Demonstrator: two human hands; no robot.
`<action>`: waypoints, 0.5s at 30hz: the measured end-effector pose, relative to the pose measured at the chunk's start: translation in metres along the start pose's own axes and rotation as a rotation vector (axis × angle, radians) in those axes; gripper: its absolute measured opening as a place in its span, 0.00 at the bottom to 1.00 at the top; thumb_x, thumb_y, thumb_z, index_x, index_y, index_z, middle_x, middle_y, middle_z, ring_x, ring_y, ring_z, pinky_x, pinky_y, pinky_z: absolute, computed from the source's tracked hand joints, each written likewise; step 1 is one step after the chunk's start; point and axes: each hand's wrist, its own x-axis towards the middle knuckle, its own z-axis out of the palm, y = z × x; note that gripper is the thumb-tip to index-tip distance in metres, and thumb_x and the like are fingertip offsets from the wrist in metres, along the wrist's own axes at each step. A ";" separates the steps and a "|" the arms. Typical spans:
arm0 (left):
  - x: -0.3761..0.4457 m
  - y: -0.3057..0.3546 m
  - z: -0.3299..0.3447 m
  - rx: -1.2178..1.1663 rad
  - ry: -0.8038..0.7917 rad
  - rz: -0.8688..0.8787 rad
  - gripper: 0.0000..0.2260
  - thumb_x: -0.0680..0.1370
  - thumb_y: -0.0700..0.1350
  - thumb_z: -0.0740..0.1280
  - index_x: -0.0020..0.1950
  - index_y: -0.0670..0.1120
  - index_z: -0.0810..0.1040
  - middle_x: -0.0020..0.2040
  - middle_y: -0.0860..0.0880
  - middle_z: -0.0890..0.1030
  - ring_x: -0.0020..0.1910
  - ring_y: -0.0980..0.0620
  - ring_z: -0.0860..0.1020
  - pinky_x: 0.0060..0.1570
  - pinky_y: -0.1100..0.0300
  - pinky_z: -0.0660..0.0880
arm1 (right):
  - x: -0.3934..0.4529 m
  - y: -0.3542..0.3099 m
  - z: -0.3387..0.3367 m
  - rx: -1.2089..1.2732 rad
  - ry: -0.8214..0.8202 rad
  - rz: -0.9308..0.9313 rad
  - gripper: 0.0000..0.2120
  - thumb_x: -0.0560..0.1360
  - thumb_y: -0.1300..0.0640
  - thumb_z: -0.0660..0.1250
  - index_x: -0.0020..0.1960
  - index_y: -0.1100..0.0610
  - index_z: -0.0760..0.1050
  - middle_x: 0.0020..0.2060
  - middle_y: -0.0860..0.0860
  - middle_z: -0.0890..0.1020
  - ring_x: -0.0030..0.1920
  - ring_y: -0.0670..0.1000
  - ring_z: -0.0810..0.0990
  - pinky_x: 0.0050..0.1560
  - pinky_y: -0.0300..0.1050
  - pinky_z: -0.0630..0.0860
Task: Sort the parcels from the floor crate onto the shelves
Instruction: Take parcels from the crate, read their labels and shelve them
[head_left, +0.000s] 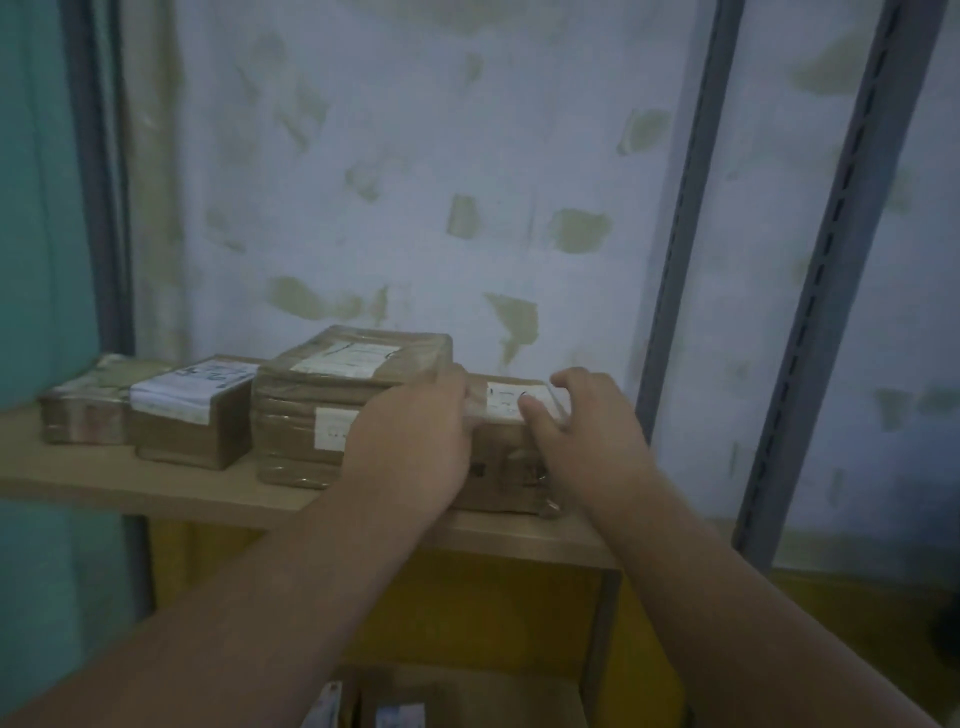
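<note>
I see the brown parcel (511, 441) lying flat on the wooden shelf (156, 480), at the right end of a row, with its near face close to the shelf's front edge. A white label (511, 402) sits on its top. Its left side is touching or just beside a taller stack of taped parcels (332, 395); I cannot tell which, because my left hand covers that seam. Further left stand a labelled box (189, 415) and, at the far end, another wrapped parcel (83, 410).

Open shelf shows in front of the left boxes, and a short bare strip runs to the right of my parcel, before the grey slotted upright (675, 291). A second upright (831, 270) stands further right. Above the row the peeling wall (415, 182) is clear of other boards.

My left hand (415, 436) is clasped over the parcel's left top corner, fingers curled onto the top. My right hand (582, 431) rests on the right edge, loosely spread, with the thumb (535, 410) on the label and the fingers bent over the far side.

Below the shelf, more parcels (363, 706) show in blur.
</note>
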 end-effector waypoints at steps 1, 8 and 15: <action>-0.007 -0.001 -0.002 0.005 0.017 0.003 0.05 0.80 0.52 0.65 0.51 0.54 0.70 0.44 0.55 0.73 0.42 0.51 0.74 0.38 0.56 0.67 | -0.002 -0.002 -0.001 0.002 0.032 -0.081 0.24 0.79 0.39 0.62 0.71 0.49 0.69 0.66 0.48 0.73 0.65 0.50 0.72 0.65 0.45 0.69; -0.070 -0.040 -0.035 0.065 0.053 -0.112 0.13 0.76 0.56 0.68 0.59 0.57 0.76 0.52 0.59 0.78 0.46 0.58 0.77 0.40 0.63 0.68 | -0.020 -0.067 -0.003 0.233 0.086 -0.492 0.23 0.77 0.42 0.64 0.67 0.52 0.72 0.62 0.49 0.75 0.63 0.50 0.72 0.65 0.48 0.69; -0.146 -0.147 -0.117 0.239 0.051 -0.316 0.11 0.76 0.54 0.69 0.58 0.55 0.76 0.53 0.55 0.79 0.49 0.52 0.79 0.46 0.54 0.76 | -0.072 -0.193 0.031 0.395 -0.014 -0.651 0.22 0.78 0.43 0.65 0.69 0.48 0.71 0.64 0.46 0.74 0.64 0.48 0.71 0.64 0.47 0.70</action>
